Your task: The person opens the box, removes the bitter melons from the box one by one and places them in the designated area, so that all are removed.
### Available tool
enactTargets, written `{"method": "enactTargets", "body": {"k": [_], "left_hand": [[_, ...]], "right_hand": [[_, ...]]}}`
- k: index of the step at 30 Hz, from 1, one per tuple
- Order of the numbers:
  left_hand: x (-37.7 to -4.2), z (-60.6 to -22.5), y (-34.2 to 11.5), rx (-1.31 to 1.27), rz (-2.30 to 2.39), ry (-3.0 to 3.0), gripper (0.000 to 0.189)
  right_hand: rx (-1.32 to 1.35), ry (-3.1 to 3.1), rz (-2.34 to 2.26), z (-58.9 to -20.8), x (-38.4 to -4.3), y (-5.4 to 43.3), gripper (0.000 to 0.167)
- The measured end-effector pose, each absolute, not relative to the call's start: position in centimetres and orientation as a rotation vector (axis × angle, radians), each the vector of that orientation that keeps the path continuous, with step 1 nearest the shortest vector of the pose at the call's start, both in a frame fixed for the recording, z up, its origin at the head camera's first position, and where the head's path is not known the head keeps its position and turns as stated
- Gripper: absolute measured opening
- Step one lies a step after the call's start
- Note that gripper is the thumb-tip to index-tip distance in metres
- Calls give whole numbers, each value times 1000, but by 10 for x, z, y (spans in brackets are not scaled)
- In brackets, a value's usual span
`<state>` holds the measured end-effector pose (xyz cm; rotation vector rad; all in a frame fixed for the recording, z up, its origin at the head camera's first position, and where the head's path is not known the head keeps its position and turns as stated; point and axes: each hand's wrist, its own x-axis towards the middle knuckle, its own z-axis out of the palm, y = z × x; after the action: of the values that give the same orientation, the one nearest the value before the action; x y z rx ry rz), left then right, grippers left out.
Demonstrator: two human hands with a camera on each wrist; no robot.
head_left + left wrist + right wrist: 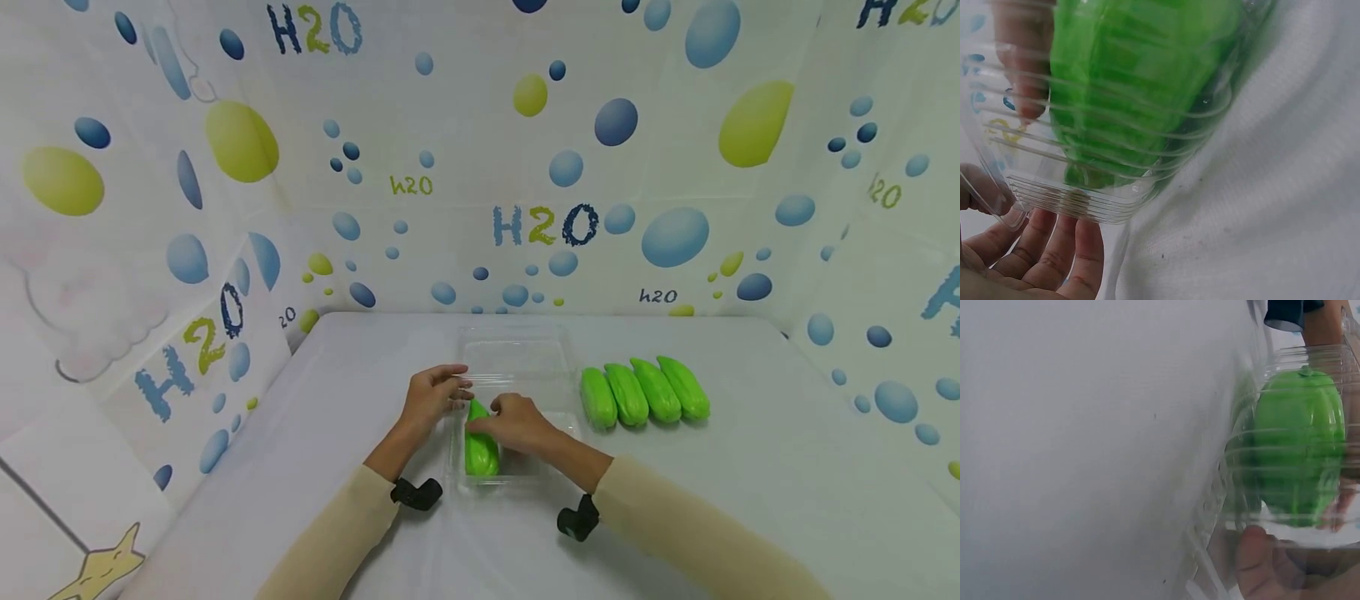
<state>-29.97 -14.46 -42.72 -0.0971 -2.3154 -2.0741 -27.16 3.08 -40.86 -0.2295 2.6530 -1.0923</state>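
A glossy, plump green pepper-like vegetable (pixel 481 451) with a pointed tip lies lengthwise in the left part of a clear plastic box (pixel 517 481). My right hand (pixel 521 423) reaches over the box from the right and grips this vegetable near its pointed end. At the box's upper left corner is my left hand (pixel 437 398), its fingers fairly straight and touching the edge. Through the ribbed plastic in the left wrist view, the vegetable (pixel 1129 81) shows, with the left fingers (pixel 1054 256) against the outside. The right wrist view shows the vegetable (pixel 1300 437) through the wall.
The box's clear lid (pixel 513 350) lies folded back behind it. To its right, several similar green vegetables (pixel 645 392) lie side by side on the white tablecloth (pixel 750 500). A patterned curtain (pixel 465 150) stands behind the table. Each wrist carries a black camera (pixel 417 494).
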Motion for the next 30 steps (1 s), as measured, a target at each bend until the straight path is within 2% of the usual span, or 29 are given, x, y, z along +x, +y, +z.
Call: {"method": "enactTargets", "body": {"k": [3, 12, 22, 30], "left_hand": [[-300, -426, -144, -95, -2073, -2310, 33], [-302, -428, -144, -101, -2081, -2302, 34], [-302, -430, -144, -112, -2088, -2302, 34], [-301, -430, -145, -97, -2070, -2308, 34]], "right_hand": [[-221, 2658, -1076, -409, -273, 27, 69], [-241, 2658, -1132, -411, -270, 18, 44], [-226, 2658, -1148, -411, -268, 19, 51], [-206, 2657, -1186, -408, -268, 21, 47]]}}
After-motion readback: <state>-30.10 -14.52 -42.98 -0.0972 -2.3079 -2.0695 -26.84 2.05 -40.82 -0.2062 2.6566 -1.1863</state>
